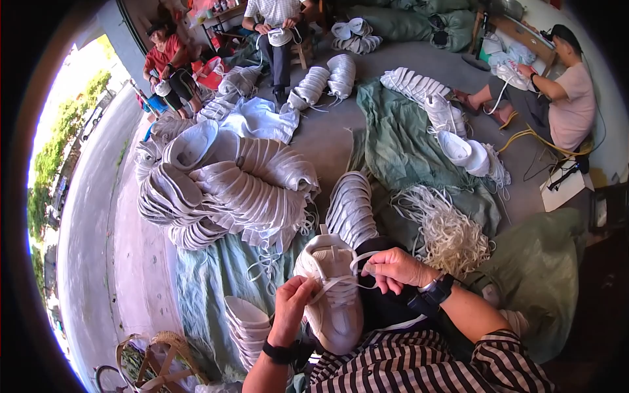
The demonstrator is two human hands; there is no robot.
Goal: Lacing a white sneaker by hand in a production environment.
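Observation:
A white and cream shoe upper point(341, 311) rests on my lap, its toe toward me and its tongue pointing away. White lacing crosses its front in several rows. At the shoe's left side my left hand point(293, 304) pinches the white shoelace point(337, 281) between thumb and fingers. My right hand point(398, 268) is closed on the lace at the right, where a loop of it stands up beside the collar. Just beyond the shoe, a stack of nested white uppers point(352, 206) leans away from my knees.
A large heap of nested uppers point(249, 177) lies ahead left, on green sheeting point(209, 288). Loose white laces point(452, 229) are piled at right. A smaller stack point(247, 327) stands near my left forearm, beside a woven basket point(157, 360). Three seated people point(570, 98) handle similar pieces.

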